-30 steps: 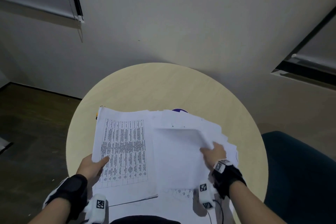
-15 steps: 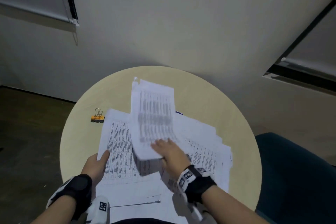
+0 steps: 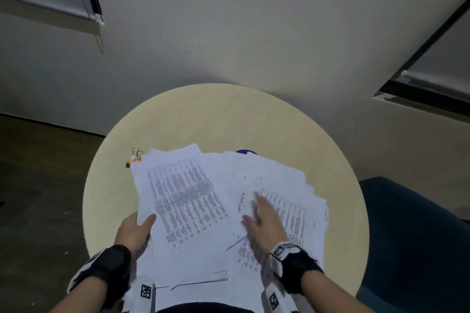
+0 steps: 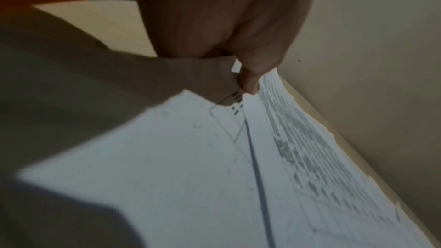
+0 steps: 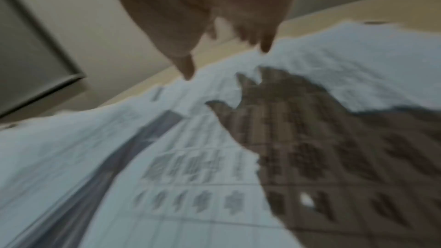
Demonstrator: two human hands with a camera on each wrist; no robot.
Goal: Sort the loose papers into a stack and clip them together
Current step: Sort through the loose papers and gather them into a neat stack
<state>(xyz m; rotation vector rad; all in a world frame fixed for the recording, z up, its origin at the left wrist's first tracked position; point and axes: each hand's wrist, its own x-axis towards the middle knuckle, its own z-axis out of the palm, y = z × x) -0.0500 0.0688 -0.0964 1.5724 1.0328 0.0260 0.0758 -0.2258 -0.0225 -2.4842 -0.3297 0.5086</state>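
Note:
Printed white sheets cover the near half of the round table (image 3: 229, 114). On the left lies a stack of papers (image 3: 183, 201) with a table of text on top. My left hand (image 3: 138, 229) pinches its near left edge, thumb on top; the left wrist view shows the thumb (image 4: 249, 82) pressing the stack (image 4: 298, 148). To the right spreads a loose pile of papers (image 3: 287, 201). My right hand (image 3: 262, 218) hovers over it with fingers spread and holds nothing; the right wrist view shows the fingers (image 5: 264, 44) above the sheet (image 5: 190, 167). An orange binder clip (image 3: 133, 157) sits beside the stack's far left corner.
A purple object (image 3: 245, 152) peeks out from under the loose pile's far edge. A dark teal chair (image 3: 417, 236) stands to the right of the table. The table's far half is bare wood. Dark floor (image 3: 38, 185) lies to the left.
My right hand carried a printed sheet from the right pile over to the left stack, let it go, and moved back over the right pile. The sheet now partly covers the binder clip.

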